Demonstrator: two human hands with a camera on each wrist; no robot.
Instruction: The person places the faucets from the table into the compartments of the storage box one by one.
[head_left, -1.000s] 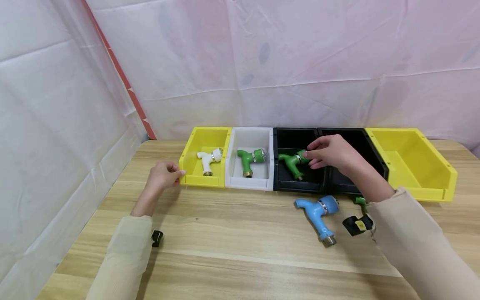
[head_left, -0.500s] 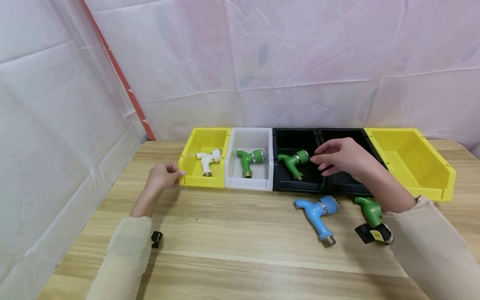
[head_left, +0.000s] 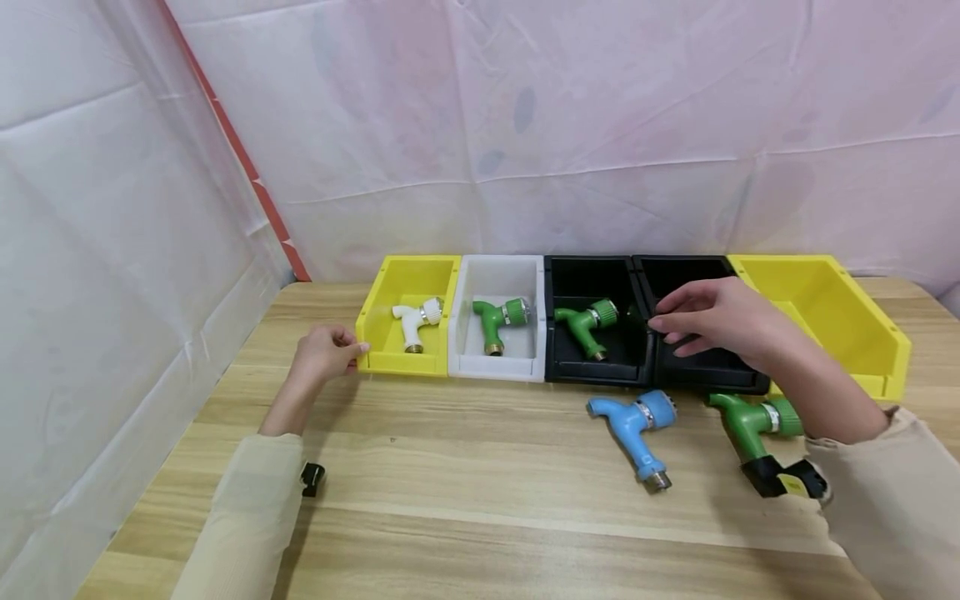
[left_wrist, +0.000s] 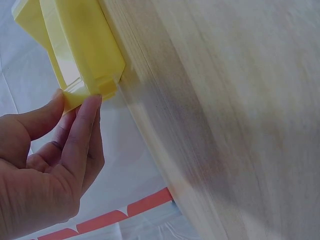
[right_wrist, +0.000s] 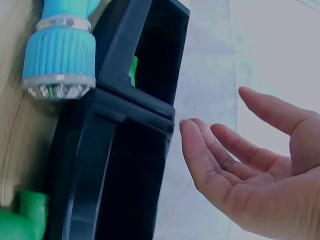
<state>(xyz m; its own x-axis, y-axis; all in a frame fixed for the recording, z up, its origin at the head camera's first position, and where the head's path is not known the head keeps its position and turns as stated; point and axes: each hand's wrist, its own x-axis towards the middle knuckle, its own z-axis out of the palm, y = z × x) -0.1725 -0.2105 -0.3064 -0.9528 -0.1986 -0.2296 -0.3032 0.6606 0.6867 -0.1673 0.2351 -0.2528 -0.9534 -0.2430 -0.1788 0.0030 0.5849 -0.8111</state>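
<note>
My left hand [head_left: 322,354] pinches the front corner of the left yellow bin [left_wrist: 92,55] between thumb and fingers. My right hand [head_left: 723,321] hovers over the right black bin [head_left: 708,379], its fingers loosely bent and holding nothing. In the left black bin [head_left: 600,372] lies a green faucet [head_left: 587,329]. Another green faucet [head_left: 492,323] lies in the white bin [head_left: 498,367], and a white faucet [head_left: 410,323] in the left yellow bin. On the table in front are a blue faucet [head_left: 632,429] and a third green faucet [head_left: 744,427], partly behind the right wrist's black strap.
The bins stand side by side along the back of the wooden table [head_left: 465,483], with another yellow bin [head_left: 862,333] at the right end. A pale cloth [head_left: 600,125] hangs behind them, and a second cloth sheet [head_left: 112,292] lines the left side.
My right hand has let go of the green faucet in the left black bin and drawn back to the right. More of the green faucet on the table shows. My left hand stays put.
</note>
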